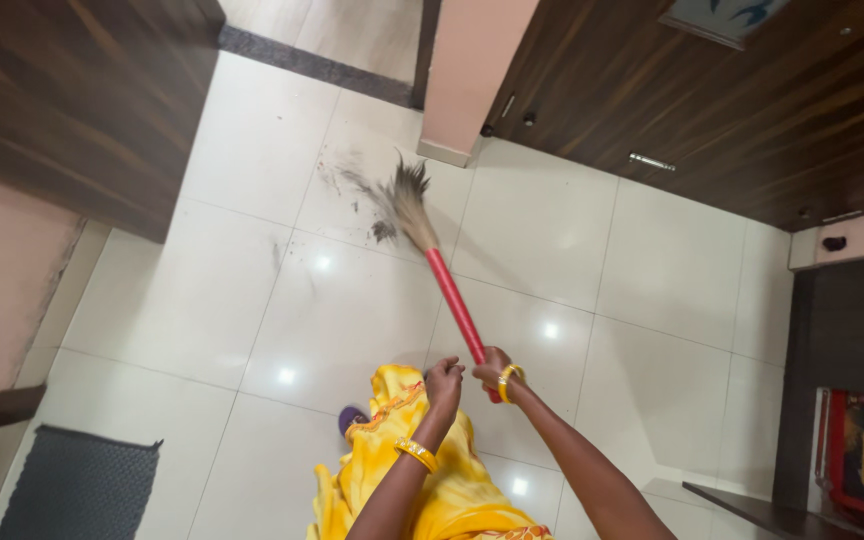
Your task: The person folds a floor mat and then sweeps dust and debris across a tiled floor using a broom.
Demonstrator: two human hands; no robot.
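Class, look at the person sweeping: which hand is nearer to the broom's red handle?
Right. The right hand grips the lower end of the red handle; the left hand is curled just beside it, apparently not holding it.

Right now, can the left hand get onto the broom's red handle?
Probably yes. The left hand hangs closed just beside the red handle, which the right hand grips near its end. Nothing lies between them, and the stretch of handle above the right hand, towards the bristles, is bare.
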